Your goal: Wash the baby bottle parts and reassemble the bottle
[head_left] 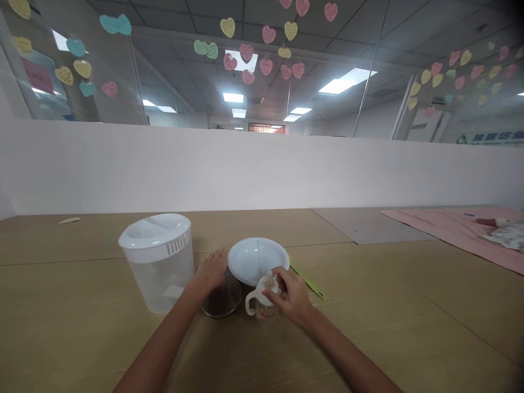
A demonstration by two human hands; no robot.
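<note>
My right hand holds a small clear baby bottle by its white top, thumb and fingers on either side of the teat. The bottle stands upright, and a white handle curves from its left side. My left hand reaches over a dark, round, see-through dish, fingers stretched away from me. Whether it touches the dish's rim is hard to see. Just behind the bottle sits a white bowl with a thin dark line across it. A green plastic handle sticks out from beside the bowl.
A tall translucent bin with a white rim stands left of my left hand. Farther back lies a small pale flat piece. At the right, a pink cloth bears a patterned item. A low white wall closes off the back.
</note>
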